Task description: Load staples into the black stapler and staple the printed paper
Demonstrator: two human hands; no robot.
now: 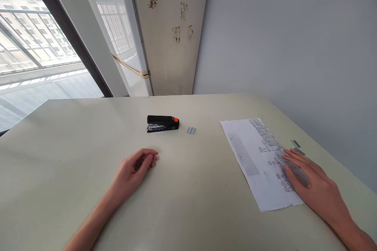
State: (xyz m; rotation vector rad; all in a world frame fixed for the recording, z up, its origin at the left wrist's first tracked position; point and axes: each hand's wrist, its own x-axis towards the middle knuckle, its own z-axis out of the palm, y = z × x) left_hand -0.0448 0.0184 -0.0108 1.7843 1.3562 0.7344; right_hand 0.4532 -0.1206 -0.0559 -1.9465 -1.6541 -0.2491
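Note:
On the table, my left hand rests with its fingers curled in and the thumb against them; nothing shows in its grasp. Beyond it lies a black stapler with an orange patch at its right end. Small grey strips of staples are just right of the stapler. My right hand lies open and flat, its fingers over the right edge of a printed white sheet of paper. Part of the print is hidden under that hand.
The pale table reaches back to a worn cream panel and a grey wall. Dark green marks show beyond the right hand. A window with railings outside is at the left.

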